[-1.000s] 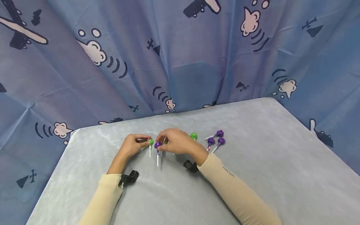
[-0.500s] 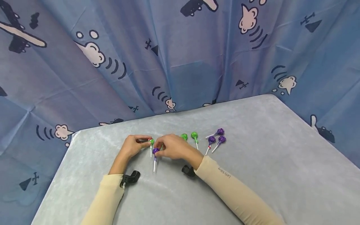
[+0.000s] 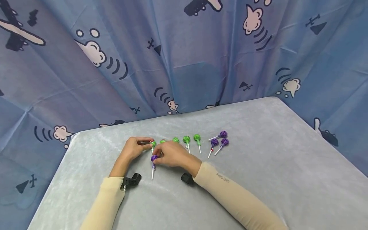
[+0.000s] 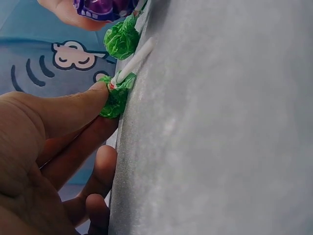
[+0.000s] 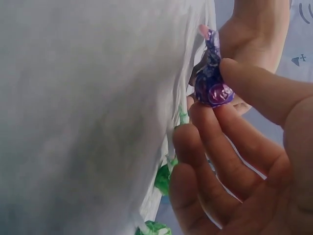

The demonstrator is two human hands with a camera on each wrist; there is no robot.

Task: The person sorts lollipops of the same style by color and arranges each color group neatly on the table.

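My left hand (image 3: 134, 149) pinches the green-wrapped head of the leftmost green lollipop (image 3: 153, 143) between thumb and fingers. In the left wrist view, that green lollipop (image 4: 115, 102) has its white stick lying toward the grey cloth. My right hand (image 3: 172, 155) holds a purple lollipop (image 3: 154, 158) by its head, just on the near side of the green one, stick pointing toward me. Up close in the right wrist view, the purple wrapper (image 5: 215, 90) sits between thumb and fingertips. More green lollipops (image 3: 186, 139) lie in a row to the right, some partly hidden behind my right hand.
Three purple lollipops (image 3: 214, 142) lie loosely grouped right of the green row. A pale grey cloth covers the table (image 3: 258, 159). Behind its far edge hangs a blue patterned curtain (image 3: 195, 80).
My right hand has carried the purple lollipop left and nearer to me, uncovering green lollipops behind it. My left hand stays on the leftmost green lollipop.
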